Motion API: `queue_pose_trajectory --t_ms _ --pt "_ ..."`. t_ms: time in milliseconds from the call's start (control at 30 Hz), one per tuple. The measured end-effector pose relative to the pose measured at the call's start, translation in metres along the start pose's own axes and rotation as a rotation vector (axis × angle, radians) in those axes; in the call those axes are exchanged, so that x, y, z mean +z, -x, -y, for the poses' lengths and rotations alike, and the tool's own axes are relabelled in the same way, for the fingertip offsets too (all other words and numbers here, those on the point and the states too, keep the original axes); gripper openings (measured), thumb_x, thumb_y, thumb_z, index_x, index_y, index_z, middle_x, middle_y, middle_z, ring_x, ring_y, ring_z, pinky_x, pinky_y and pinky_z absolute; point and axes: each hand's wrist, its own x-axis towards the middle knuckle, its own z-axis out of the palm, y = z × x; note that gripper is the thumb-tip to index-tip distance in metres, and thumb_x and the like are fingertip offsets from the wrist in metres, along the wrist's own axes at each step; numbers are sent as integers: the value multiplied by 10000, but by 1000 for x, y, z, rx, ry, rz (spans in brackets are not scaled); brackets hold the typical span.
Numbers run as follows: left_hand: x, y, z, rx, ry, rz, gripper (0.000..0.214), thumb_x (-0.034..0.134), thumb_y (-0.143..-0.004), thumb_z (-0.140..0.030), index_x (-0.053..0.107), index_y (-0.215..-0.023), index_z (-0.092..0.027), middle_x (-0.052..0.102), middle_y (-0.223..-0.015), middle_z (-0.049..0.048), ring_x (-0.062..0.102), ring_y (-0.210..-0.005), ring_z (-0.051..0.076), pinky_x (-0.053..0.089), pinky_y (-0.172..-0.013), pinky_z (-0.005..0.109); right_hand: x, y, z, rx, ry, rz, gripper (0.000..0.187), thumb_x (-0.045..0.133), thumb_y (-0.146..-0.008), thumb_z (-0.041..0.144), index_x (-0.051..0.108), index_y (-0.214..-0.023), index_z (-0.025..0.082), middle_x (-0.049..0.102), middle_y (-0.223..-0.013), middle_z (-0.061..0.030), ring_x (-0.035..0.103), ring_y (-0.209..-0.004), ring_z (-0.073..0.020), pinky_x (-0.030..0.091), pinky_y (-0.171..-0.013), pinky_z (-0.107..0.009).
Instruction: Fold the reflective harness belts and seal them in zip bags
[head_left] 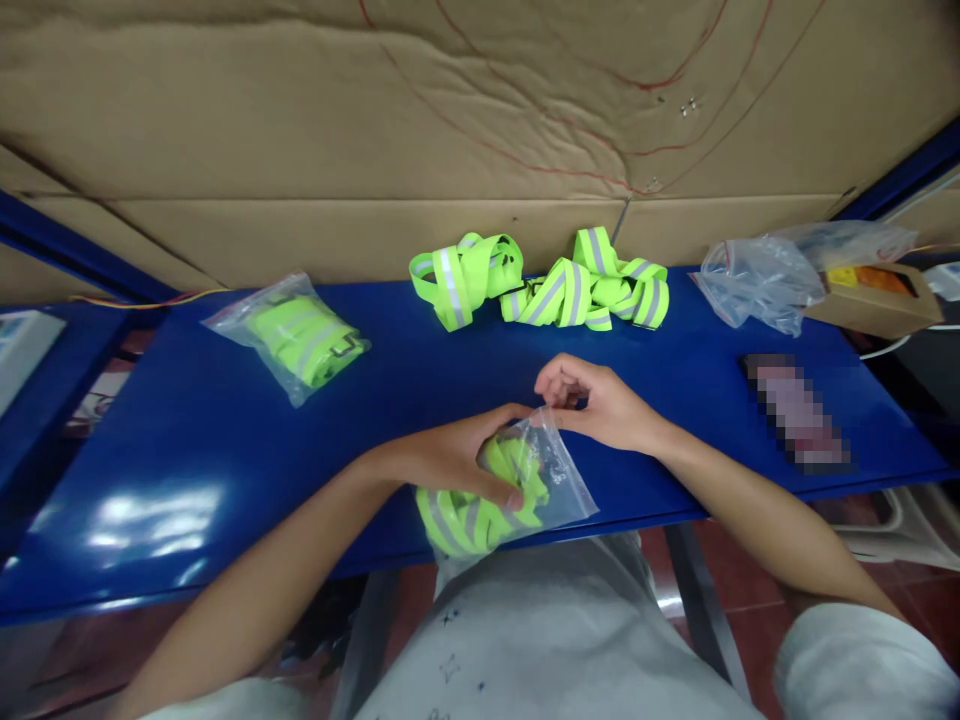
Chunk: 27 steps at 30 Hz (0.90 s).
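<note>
A clear zip bag (566, 480) with a folded neon-yellow reflective strap (465, 520) inside lies at the table's front edge, against my shirt. My left hand (465, 455) is wrapped over the bag, its thumb pressing on the strap through the plastic. At the bag's mouth, my right hand (592, 400) pinches the upper corner of the plastic with thumb and curled fingers. Farther back sit loose bundles of the same strap (465, 280), grey stripes along them, and another strap bundle (585, 285) to their right.
A filled zip bag (304, 335) lies on the left of the blue table (360, 400). Empty plastic bags (765, 280) and an open cardboard box (870, 300) stand at the back right. A blurred-out phone-like object (799, 415) lies nearby. Cardboard (300, 120) walls the back.
</note>
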Motion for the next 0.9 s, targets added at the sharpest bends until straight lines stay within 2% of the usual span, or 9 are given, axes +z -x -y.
queue_pose_trajectory --t_ms 100,233,300,400,500,567,633,733,900 --pt "-3 2 2 -25 -26 59 794 906 -729 -421 545 -1416 -252 640 -1367 73 615 -1256 275 503 -1054 358 -3 1 5 -37 31 -29 254 794 -880 410 710 -868 171 689 -752 0 615 -671 -107 483 -629 -233" --pt "-8 4 1 12 -30 70 780 891 -752 -458 548 -1430 -280 625 -1391 65 600 -1269 268 493 -1052 334 -8 2 11 -118 110 -81 186 765 -913 367 757 -906 181 732 -811 -14 636 -709 -116 494 -673 -253" --pt "-7 3 0 21 18 54 686 799 -834 -543 564 -1415 -264 664 -1321 75 637 -1190 255 525 -971 322 -6 2 11 -101 55 -67 199 723 -947 377 754 -966 182 732 -843 -18 639 -721 -115 509 -686 -254" --pt "-2 -1 -1 21 86 -90 539 619 -941 -630 648 -1272 -206 724 -1088 69 681 -948 207 534 -795 287 -3 3 7 -27 -113 -31 326 645 -992 454 694 -1172 187 721 -1006 -54 669 -841 -136 554 -721 -262" --pt "0 -6 -1 54 92 -258 451 657 -931 -584 708 -1103 -171 731 -985 53 667 -851 175 505 -743 260 -2 3 1 66 -163 74 489 714 -934 509 594 -1289 195 679 -1129 -75 669 -968 -157 574 -775 -269" --pt "-2 -6 -2 91 99 -316 396 695 -916 -530 732 -1047 -158 745 -1007 66 675 -888 184 508 -778 265 -3 3 -2 146 -150 178 516 762 -892 517 589 -1251 190 683 -1059 -59 669 -917 -148 566 -745 -256" --pt "-4 -4 -3 114 120 -337 358 709 -911 -490 746 -1019 -150 757 -1028 80 687 -926 197 518 -818 277 -3 2 -4 216 -157 240 444 714 -917 553 621 -1132 176 678 -915 -34 656 -798 -132 549 -668 -242" --pt "-5 -1 -6 82 144 -361 360 706 -913 -492 749 -1012 -149 766 -995 79 697 -899 195 523 -798 270 -1 0 -3 235 -144 209 412 660 -941 577 640 -973 166 654 -802 -15 615 -683 -114 509 -595 -230" --pt "-1 -1 -9 70 93 -409 389 703 -908 -535 756 -966 -154 759 -903 50 673 -772 154 480 -683 222 4 1 0 146 -87 166 334 709 -914 490 664 -943 161 670 -808 -12 597 -676 -108 463 -603 -229"
